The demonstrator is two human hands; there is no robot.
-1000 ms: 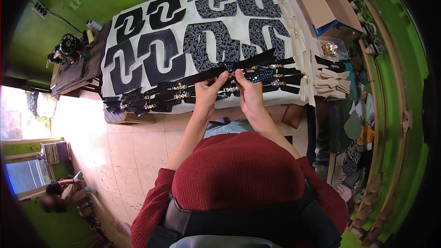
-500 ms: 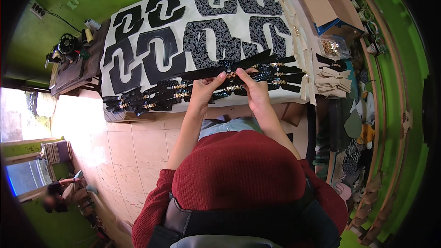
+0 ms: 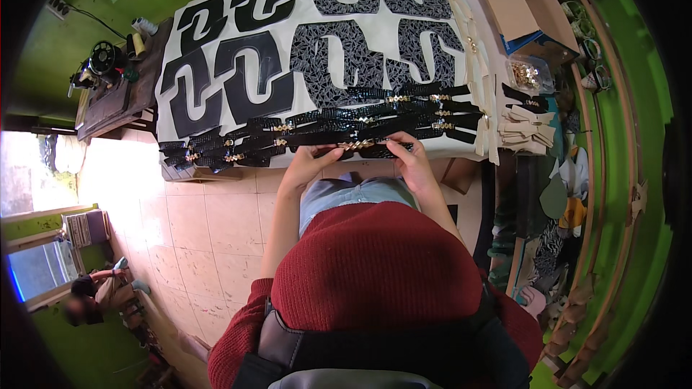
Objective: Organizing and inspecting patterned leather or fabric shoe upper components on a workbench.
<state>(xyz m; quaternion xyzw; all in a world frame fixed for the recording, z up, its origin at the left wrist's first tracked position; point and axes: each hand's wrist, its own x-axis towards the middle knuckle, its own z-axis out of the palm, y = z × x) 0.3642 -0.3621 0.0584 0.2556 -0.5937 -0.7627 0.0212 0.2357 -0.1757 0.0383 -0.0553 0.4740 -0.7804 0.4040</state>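
Note:
My left hand [image 3: 308, 168] and my right hand [image 3: 412, 163] are side by side at the near edge of the table. Between them is a black strap with a gold ornament [image 3: 357, 146] at its middle. Left thumb and fingers pinch it just left of the ornament; right thumb and forefinger grip it on the other side. Right behind my hands lie several shiny black straps [image 3: 328, 117] with gold ornaments, spread in overlapping rows. Where the held strap's ends lie among them, I cannot tell.
Black cut pieces [image 3: 250, 75] and grey-patterned cut pieces [image 3: 339, 61] cover the white-topped table [image 3: 285, 25]. Beige straps [image 3: 526, 128] lie at the right, near a clear tub of gold parts [image 3: 528, 73] and a cardboard box [image 3: 522, 3]. A sewing machine [image 3: 108, 61] stands far left; another person [image 3: 101, 295] sits lower left.
Both hands have come nearer to my body, bringing the gold-ornamented strap to the table's near edge. A long black strap end that slanted up to the right no longer stands out.

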